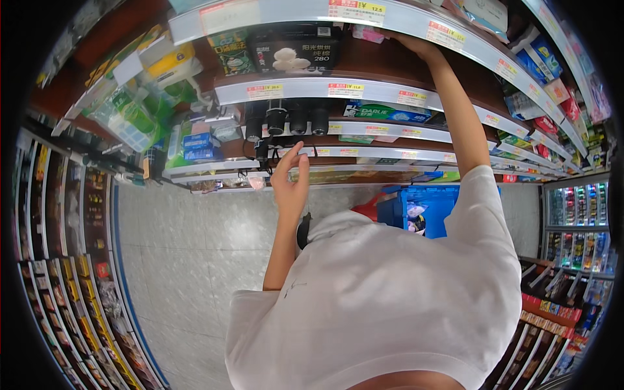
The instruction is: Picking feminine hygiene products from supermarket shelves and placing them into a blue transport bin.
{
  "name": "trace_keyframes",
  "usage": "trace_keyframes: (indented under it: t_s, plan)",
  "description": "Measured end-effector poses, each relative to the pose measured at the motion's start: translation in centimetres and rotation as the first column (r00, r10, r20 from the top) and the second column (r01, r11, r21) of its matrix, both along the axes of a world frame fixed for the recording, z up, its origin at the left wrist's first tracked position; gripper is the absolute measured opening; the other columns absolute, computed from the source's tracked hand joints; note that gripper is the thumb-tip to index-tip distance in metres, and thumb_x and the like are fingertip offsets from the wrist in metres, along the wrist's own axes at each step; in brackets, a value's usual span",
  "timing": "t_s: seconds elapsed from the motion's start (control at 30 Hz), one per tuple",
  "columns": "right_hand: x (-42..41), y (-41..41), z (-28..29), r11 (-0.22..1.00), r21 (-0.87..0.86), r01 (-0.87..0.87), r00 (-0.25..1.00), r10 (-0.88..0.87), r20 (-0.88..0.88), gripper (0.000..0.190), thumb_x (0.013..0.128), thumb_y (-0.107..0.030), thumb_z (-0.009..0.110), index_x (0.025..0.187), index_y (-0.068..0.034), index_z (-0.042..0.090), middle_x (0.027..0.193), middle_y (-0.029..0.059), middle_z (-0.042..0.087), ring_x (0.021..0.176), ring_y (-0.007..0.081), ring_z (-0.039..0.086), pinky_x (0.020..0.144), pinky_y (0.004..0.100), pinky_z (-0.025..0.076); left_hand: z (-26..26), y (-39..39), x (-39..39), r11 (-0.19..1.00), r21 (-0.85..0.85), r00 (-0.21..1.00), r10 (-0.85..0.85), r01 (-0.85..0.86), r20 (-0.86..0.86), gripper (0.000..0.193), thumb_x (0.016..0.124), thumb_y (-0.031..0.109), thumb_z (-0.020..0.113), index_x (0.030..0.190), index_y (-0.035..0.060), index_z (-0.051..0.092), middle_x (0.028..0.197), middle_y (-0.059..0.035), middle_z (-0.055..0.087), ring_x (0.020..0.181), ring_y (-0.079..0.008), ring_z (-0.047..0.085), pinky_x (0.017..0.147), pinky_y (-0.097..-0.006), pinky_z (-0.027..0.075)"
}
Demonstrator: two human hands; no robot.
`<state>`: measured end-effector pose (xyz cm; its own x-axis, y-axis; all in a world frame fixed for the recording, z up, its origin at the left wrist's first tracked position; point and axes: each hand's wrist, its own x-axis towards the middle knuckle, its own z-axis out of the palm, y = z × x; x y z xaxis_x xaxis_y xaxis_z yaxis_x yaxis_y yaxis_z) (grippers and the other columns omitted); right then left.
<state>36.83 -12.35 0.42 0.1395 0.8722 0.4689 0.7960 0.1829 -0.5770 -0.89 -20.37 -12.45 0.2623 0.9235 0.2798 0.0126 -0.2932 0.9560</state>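
Observation:
My right hand (412, 45) reaches under the front lip of an upper shelf (292, 19). Its fingers are mostly hidden at a small pink package (368, 34), so I cannot tell whether they grip it. To the left of that package, on the same level, stand a black carton with cotton bolls pictured on it (295, 51) and a green packet (231, 52). My left hand (291, 183) is raised before the lower shelves with nothing in it, fingers apart. Just above it in the view are several black cylindrical handles with straps (298, 122), perhaps folding umbrellas.
A blue plastic crate (392, 212) holding some packages sits on the tiled floor (195, 243), beside a red object (369, 208). A Darlie toothpaste box (385, 112) lies on a lower shelf. Stocked racks (73, 287) line the left; a glass-front drinks cooler (577, 226) stands right.

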Motion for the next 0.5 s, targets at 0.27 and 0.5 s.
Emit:
trace_keyframes:
  t_s: [0.27, 0.5]
  plan:
    - [0.4, 0.0, 0.5, 0.997, 0.058, 0.042, 0.944, -0.058, 0.324, 0.051, 0.074, -0.028, 0.073, 0.113, -0.003, 0.053, 0.106, 0.0106, 0.059, 0.096, 0.019, 0.056, 0.087, 0.0299, 0.043, -0.1, -1.1, 1.5, 0.999, 0.036, 1.0, -0.022, 0.022, 0.021, 0.025, 0.084, 0.009, 0.059, 0.107, 0.0008, 0.061, 0.096, -0.0114, 0.066, 0.077, -0.0144, 0.062, 0.072, -0.0264, 0.047]
    - [-3.5, -18.0, -3.3, 0.737, 0.507, 0.447, 0.887, -0.438, -0.145, 0.021, 0.082, -0.007, 0.064, 0.101, 0.0, 0.061, 0.095, 0.0098, 0.063, 0.083, 0.015, 0.061, 0.074, 0.0258, 0.047, -1.8, -2.3, 2.1, 0.998, 0.06, 0.999, -0.008, 0.01, -0.031, 0.028, 0.084, 0.008, 0.059, 0.11, -0.0012, 0.058, 0.102, -0.0113, 0.064, 0.083, -0.0144, 0.062, 0.075, -0.0259, 0.048]
